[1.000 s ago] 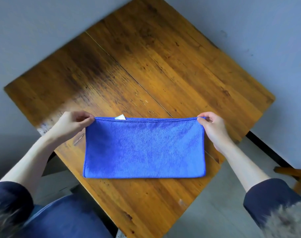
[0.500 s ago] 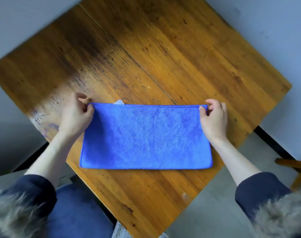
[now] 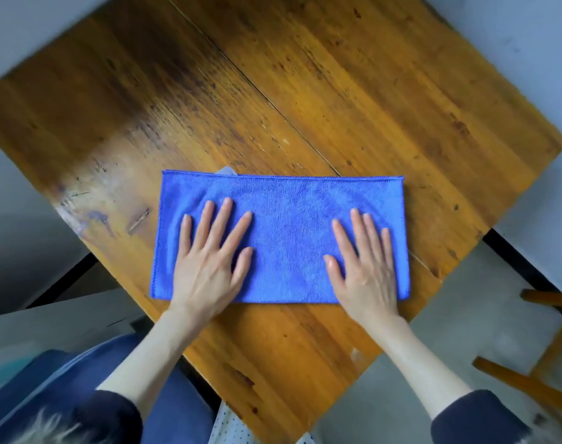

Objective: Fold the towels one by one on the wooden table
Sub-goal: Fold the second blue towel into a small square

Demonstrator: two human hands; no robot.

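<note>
A blue towel (image 3: 289, 219) lies folded in half as a flat rectangle on the wooden table (image 3: 337, 91), near its front corner. A small white label (image 3: 225, 170) peeks out at its far edge. My left hand (image 3: 209, 261) presses flat on the towel's left half, fingers spread and straight. My right hand (image 3: 366, 264) lies flat on the right half, fingers straight. Neither hand grips the cloth.
The table stands cornerwise to me, its near corner over my lap. A wooden chair frame (image 3: 535, 373) stands at the right on the grey floor. A blue cloth (image 3: 65, 389) lies at the lower left beside my sleeve.
Both hands let go of the towel's far corners and moved inward and toward me, now lying flat on top of the towel.
</note>
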